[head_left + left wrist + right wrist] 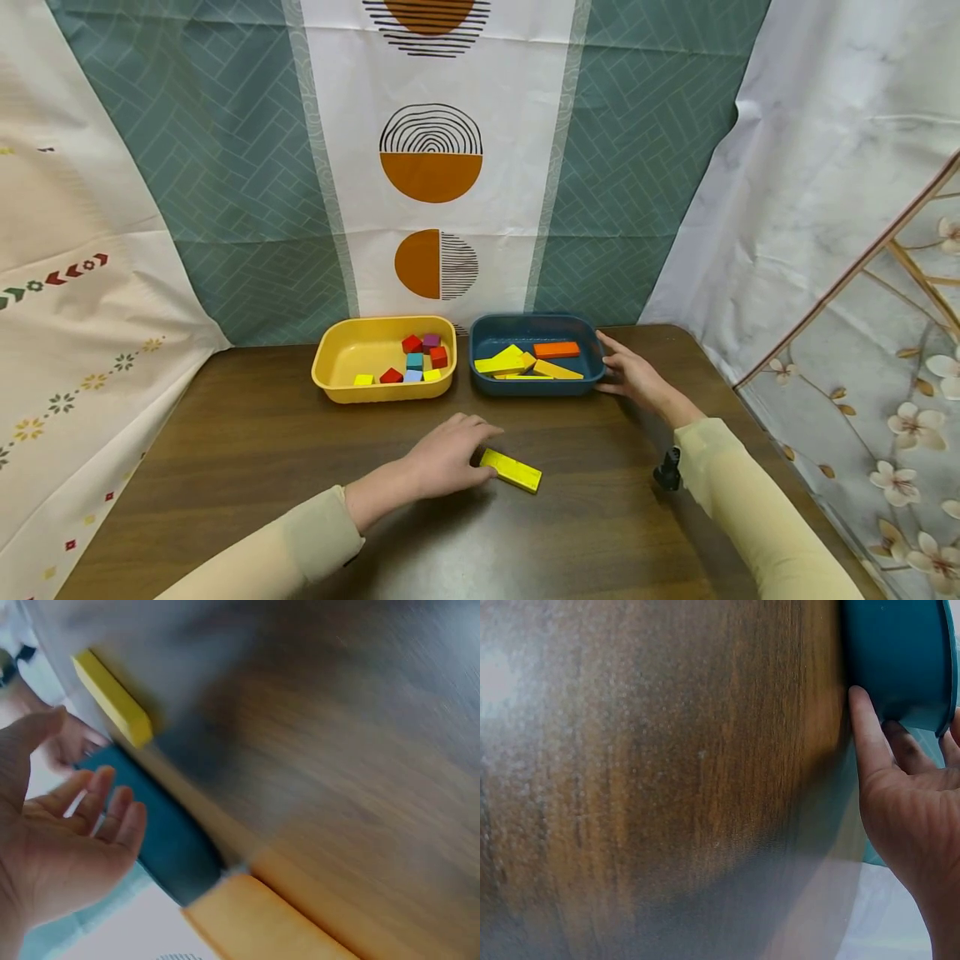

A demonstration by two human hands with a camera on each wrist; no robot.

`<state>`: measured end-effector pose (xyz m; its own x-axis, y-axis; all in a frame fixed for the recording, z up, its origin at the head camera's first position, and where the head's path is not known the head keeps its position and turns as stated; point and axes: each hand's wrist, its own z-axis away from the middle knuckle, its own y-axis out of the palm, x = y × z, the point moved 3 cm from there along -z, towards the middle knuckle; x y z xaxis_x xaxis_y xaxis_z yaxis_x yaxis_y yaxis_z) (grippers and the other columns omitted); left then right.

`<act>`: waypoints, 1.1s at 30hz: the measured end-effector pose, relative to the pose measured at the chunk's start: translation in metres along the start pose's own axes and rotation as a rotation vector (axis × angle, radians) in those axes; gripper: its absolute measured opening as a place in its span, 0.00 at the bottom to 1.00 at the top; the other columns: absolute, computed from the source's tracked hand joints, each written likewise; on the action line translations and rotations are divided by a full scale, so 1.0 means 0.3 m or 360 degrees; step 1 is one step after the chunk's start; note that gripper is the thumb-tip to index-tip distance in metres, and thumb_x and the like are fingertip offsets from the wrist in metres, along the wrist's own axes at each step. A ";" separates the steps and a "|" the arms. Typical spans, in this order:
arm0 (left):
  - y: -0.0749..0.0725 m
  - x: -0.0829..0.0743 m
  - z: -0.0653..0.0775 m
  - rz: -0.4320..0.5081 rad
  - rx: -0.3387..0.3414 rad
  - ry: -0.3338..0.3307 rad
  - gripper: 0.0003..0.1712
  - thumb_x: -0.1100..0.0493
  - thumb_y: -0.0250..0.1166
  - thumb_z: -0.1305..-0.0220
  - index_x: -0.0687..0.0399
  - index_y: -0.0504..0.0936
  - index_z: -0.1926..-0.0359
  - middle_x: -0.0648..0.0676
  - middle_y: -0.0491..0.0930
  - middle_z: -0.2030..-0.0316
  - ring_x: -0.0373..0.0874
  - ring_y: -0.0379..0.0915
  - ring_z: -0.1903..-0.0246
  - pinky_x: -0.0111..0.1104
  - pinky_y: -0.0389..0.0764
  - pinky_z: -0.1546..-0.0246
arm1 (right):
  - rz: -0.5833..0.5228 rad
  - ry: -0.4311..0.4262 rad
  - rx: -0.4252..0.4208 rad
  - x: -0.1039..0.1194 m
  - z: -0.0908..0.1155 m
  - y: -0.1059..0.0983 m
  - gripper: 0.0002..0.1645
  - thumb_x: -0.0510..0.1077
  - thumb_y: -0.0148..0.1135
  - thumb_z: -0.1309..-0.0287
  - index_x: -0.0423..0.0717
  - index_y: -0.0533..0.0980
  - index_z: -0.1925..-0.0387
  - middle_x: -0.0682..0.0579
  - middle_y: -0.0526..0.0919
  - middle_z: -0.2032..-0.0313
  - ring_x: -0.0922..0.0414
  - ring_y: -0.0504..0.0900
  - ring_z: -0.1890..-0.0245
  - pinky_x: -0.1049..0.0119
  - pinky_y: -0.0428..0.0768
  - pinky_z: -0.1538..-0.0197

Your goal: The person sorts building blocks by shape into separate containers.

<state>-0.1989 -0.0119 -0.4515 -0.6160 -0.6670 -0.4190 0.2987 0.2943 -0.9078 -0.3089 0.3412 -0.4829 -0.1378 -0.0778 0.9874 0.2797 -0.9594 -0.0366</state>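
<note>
My left hand (pixel 450 457) is over the table beside a yellow block (pixel 512 471), a flat oblong one. In the left wrist view that hand (pixel 71 825) has its fingers loosely bent and its thumb apart, with a gap between it and the yellow block (pixel 112 697). At the right end of the dark blue bin (pixel 536 387), my right hand (pixel 637 379) rests its fingers against the outer wall. The right wrist view shows this hand (pixel 911 802) with thumb extended to the bin (pixel 900 660); some fingertips are hidden behind it.
Inside the blue bin lie several yellow oblong blocks (pixel 502 364) and an orange one (pixel 556 350). To its left stands a yellow bin (pixel 337 393) with several small cubes, among them a red cube (pixel 412 343). Patterned curtains (pixel 247 167) hang behind the brown table (pixel 255 442).
</note>
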 end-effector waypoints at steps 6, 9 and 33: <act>0.000 0.064 -0.021 0.0104 0.0032 0.0031 0.32 0.47 0.74 0.38 0.49 0.80 0.34 0.46 0.80 0.42 0.42 0.70 0.45 0.38 0.76 0.42 | 0.0003 -0.0004 0.0000 -0.002 -0.004 -0.001 0.38 0.39 0.34 0.20 0.60 0.39 0.17 0.45 0.35 0.19 0.35 0.58 0.26 0.35 0.64 0.32; 0.008 0.088 -0.028 0.0136 0.0070 0.0015 0.31 0.47 0.74 0.38 0.48 0.81 0.36 0.45 0.80 0.44 0.41 0.70 0.47 0.37 0.77 0.44 | 0.0006 -0.0004 -0.0002 -0.002 -0.004 -0.001 0.38 0.39 0.34 0.20 0.60 0.39 0.17 0.45 0.34 0.19 0.35 0.58 0.27 0.35 0.64 0.32; 0.049 0.115 -0.056 0.0070 0.0162 0.0065 0.26 0.48 0.75 0.39 0.43 0.83 0.41 0.41 0.80 0.48 0.38 0.69 0.51 0.33 0.75 0.49 | -0.0007 0.0020 -0.0029 0.000 -0.003 0.008 0.38 0.39 0.36 0.20 0.60 0.41 0.17 0.45 0.35 0.19 0.36 0.59 0.28 0.36 0.65 0.32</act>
<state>-0.2279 -0.0190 -0.4796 -0.6294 -0.6258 -0.4606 0.3972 0.2503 -0.8829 -0.3090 0.3386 -0.4830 -0.1509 -0.0767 0.9856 0.2616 -0.9645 -0.0350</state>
